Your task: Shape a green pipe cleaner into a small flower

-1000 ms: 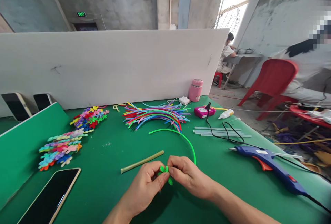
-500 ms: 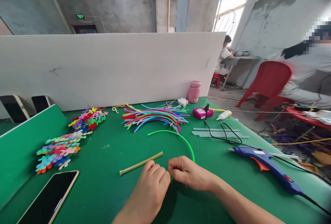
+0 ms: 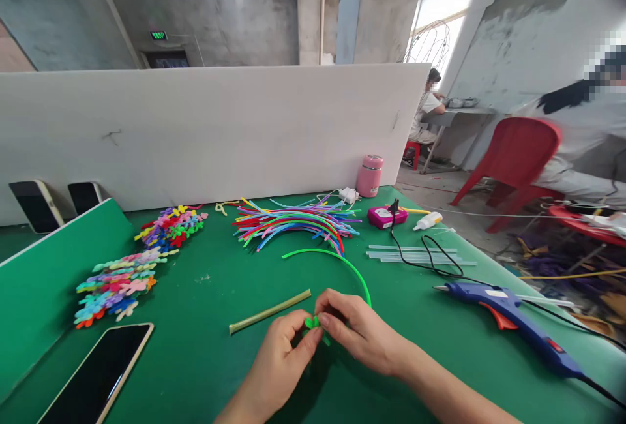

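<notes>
Both of my hands meet low in the middle of the green table (image 3: 205,359). My left hand (image 3: 283,359) and my right hand (image 3: 359,333) pinch the twisted end of a bright green pipe cleaner (image 3: 359,277), whose free length arcs up and away to the left. Small green loops show between my fingertips. An olive-green stick (image 3: 268,312) lies on the table just left of my hands.
A bundle of coloured pipe cleaners (image 3: 293,222) lies further back, finished coloured twists (image 3: 137,261) to the left. A phone (image 3: 95,378) lies at lower left, a blue glue gun (image 3: 513,323) with its cord and clear glue sticks (image 3: 415,254) at right. A white board (image 3: 205,130) stands behind; people sit at far right.
My left hand had closed over the green twist half a second ago; now its fingers have drawn back and the small green loops show again. The hands stay in the same place.
</notes>
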Tool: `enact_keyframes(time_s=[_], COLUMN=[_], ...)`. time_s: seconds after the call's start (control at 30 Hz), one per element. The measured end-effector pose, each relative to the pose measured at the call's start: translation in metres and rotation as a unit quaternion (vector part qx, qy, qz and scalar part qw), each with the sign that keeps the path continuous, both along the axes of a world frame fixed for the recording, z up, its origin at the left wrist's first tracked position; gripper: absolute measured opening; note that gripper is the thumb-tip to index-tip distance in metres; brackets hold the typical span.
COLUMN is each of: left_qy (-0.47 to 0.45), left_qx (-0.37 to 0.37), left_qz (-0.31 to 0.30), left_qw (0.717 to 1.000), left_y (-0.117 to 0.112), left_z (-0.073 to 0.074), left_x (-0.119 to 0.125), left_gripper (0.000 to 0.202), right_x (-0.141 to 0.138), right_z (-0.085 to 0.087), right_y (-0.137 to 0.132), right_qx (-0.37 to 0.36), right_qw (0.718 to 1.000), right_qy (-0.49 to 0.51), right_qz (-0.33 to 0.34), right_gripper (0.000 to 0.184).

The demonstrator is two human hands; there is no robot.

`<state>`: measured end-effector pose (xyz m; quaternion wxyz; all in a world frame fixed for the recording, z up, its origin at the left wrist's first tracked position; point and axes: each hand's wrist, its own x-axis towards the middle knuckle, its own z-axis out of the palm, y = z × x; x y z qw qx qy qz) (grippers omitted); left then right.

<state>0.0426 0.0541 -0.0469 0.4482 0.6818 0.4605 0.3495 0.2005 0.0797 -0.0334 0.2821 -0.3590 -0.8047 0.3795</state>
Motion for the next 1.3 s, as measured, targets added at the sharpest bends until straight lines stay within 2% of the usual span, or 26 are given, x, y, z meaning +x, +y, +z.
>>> enact_keyframes(time_s=[0.03, 0.1, 0.2, 0.33, 0.43, 0.67, 0.83, 0.93, 1.07, 1.2, 1.27, 1.3], left_qy=[-0.063, -0.188, -0.318, -0.359, -0.355, -0.271, -0.142, -0.056, 0.057, 0.103, 0.091, 0.073], left_qx=[-0.070, -0.167, -0.238, -0.263, -0.266, -0.211, -0.132, -0.066, 0.063, 0.165, 0.171, 0.150], left_qz=[-0.003, -0.012, -0.020, -0.026, -0.026, -0.005, -0.003, -0.013, -0.012, -0.010, 0.004, 0.012], left_qw=[0.996, 0.968, 0.918, 0.895, 0.896, 0.939, 0.981, 0.996, 0.996, 0.981, 0.981, 0.986], left_y=[0.000, 0.001, 0.001, 0.001, 0.000, 0.001, 0.001, 0.001, -0.001, -0.001, 0.000, 0.000], left_z=[0.000, -0.001, -0.003, -0.002, -0.001, -0.002, 0.003, 0.007, 0.010, 0.005, 0.003, 0.004], left_x=[0.000, 0.000, 0.000, -0.001, -0.001, -0.001, -0.003, -0.003, -0.002, -0.001, -0.001, -0.001], left_gripper=[0.027, 0.027, 0.024, 0.021, 0.020, 0.027, 0.032, 0.032, 0.025, 0.020, 0.018, 0.018], right_x=[0.001, 0.002, 0.003, 0.003, 0.000, -0.003, -0.003, -0.004, -0.004, -0.003, -0.002, -0.002], right_z=[0.000, -0.001, -0.002, -0.003, -0.003, -0.001, -0.001, -0.001, -0.003, -0.005, -0.006, -0.007], right_y=[0.000, -0.001, 0.000, 0.000, 0.000, -0.003, -0.003, -0.002, 0.000, 0.003, 0.003, 0.004], right_qx=[0.026, 0.082, 0.165, 0.231, 0.229, 0.113, 0.028, -0.012, -0.058, -0.092, -0.109, -0.120], right_qw=[1.000, 0.997, 0.986, 0.972, 0.972, 0.993, 0.999, 1.000, 0.998, 0.995, 0.993, 0.991], right_qy=[-0.001, -0.006, -0.023, -0.046, -0.047, -0.023, -0.004, 0.012, 0.028, 0.039, 0.052, 0.065], right_qz=[0.002, 0.013, 0.022, 0.018, 0.017, 0.000, -0.020, -0.020, -0.011, 0.006, 0.005, 0.000], right_gripper=[0.012, 0.013, 0.011, 0.015, 0.019, 0.018, 0.016, 0.015, 0.014, 0.014, 0.016, 0.017])
